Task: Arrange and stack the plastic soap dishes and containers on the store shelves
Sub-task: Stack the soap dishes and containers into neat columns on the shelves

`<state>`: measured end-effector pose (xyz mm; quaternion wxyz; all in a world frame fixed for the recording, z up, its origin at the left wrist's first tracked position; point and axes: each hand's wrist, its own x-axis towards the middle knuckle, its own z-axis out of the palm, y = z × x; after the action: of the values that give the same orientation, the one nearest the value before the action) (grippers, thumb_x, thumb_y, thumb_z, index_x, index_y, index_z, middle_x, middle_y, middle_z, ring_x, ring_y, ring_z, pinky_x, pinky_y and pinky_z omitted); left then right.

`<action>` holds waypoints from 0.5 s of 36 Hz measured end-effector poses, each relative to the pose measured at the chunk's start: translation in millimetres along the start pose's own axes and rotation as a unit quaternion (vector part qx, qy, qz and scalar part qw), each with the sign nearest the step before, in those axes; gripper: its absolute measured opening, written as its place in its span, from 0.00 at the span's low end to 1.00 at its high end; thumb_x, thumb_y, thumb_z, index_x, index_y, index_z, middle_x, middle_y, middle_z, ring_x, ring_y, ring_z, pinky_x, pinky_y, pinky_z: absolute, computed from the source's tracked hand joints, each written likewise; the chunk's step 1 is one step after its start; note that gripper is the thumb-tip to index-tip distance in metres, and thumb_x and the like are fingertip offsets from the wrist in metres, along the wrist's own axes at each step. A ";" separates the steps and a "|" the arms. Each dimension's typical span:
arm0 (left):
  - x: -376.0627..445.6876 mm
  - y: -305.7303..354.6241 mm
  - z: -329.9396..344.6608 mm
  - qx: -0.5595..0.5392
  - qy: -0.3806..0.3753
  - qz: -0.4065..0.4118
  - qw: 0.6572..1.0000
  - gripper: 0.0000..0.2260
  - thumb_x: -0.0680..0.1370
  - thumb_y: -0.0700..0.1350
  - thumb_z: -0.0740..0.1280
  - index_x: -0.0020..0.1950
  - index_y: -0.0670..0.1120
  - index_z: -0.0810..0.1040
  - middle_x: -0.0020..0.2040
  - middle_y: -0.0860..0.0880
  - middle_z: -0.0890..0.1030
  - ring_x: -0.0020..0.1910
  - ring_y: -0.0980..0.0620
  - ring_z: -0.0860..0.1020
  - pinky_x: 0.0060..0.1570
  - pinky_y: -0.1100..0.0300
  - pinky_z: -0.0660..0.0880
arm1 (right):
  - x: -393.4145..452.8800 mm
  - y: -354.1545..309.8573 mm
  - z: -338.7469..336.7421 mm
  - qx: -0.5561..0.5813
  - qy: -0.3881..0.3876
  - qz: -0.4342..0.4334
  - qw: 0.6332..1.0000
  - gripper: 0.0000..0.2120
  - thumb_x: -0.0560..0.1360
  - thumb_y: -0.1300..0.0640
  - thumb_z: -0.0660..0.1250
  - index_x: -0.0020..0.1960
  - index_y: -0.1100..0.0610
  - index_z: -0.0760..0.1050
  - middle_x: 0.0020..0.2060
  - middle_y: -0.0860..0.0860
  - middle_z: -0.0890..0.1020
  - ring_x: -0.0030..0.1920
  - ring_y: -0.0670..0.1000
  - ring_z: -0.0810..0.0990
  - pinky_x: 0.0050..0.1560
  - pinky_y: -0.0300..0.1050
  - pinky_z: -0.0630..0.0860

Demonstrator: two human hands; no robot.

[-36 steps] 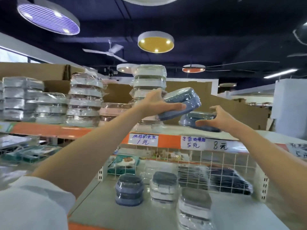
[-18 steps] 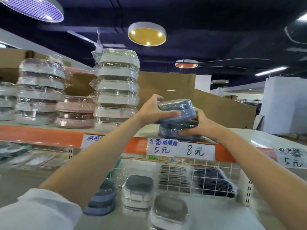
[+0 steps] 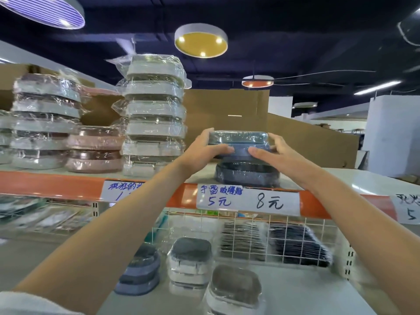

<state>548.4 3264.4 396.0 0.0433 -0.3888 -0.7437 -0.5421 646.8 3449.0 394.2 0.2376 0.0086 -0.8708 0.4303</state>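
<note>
Blue film-wrapped plastic soap dish, long axis crosswise, gripped endwise by left hand and right hand, sits directly above its dark-blue wrapped twin on the orange-edged top shelf.

Up on the top shelf, a blue soap dish wrapped in clear film sits level on top of a second blue dish, the pair making a short stack right above the handwritten price tag. The upper one has a darker lid and a lighter blue base, its long side facing us. To the left stands a tall stack of grey-white dishes, all film-wrapped, then a low stack of two pink dishes, and further left another grey stack. On the lower shelf, a blue container and two grey-lidded containers wait in wrap.
</note>
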 end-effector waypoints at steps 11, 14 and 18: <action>-6.1 4.7 3.1 0.060 0.004 -0.025 0.998 0.30 0.73 0.56 0.70 0.67 0.44 0.62 0.59 0.51 0.73 0.57 0.55 0.75 0.58 0.59 0.73 | 9.6 7.2 -7.3 -0.061 0.098 0.052 0.992 0.42 0.67 0.34 0.69 0.71 0.55 0.58 0.66 0.54 0.66 0.67 0.56 0.65 0.67 0.58 0.65; -5.5 3.6 2.5 0.052 -0.002 -0.027 0.998 0.25 0.73 0.53 0.71 0.63 0.45 0.65 0.58 0.48 0.75 0.56 0.53 0.76 0.58 0.57 0.75 | 9.6 8.3 -7.4 -0.083 0.074 0.068 0.991 0.41 0.67 0.35 0.70 0.71 0.53 0.58 0.66 0.54 0.65 0.67 0.56 0.63 0.67 0.58 0.64; -5.4 3.4 1.8 0.052 0.002 -0.024 0.998 0.25 0.71 0.54 0.72 0.60 0.45 0.68 0.57 0.47 0.77 0.57 0.51 0.77 0.60 0.51 0.75 | 8.1 9.8 -7.3 -0.027 0.041 0.067 0.997 0.46 0.59 0.35 0.75 0.69 0.52 0.60 0.65 0.54 0.66 0.64 0.54 0.68 0.67 0.56 0.67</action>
<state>554.9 3263.4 395.4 0.0525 -0.3670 -0.7798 -0.5045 640.5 3462.2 394.1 0.2437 -0.0742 -0.8702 0.4218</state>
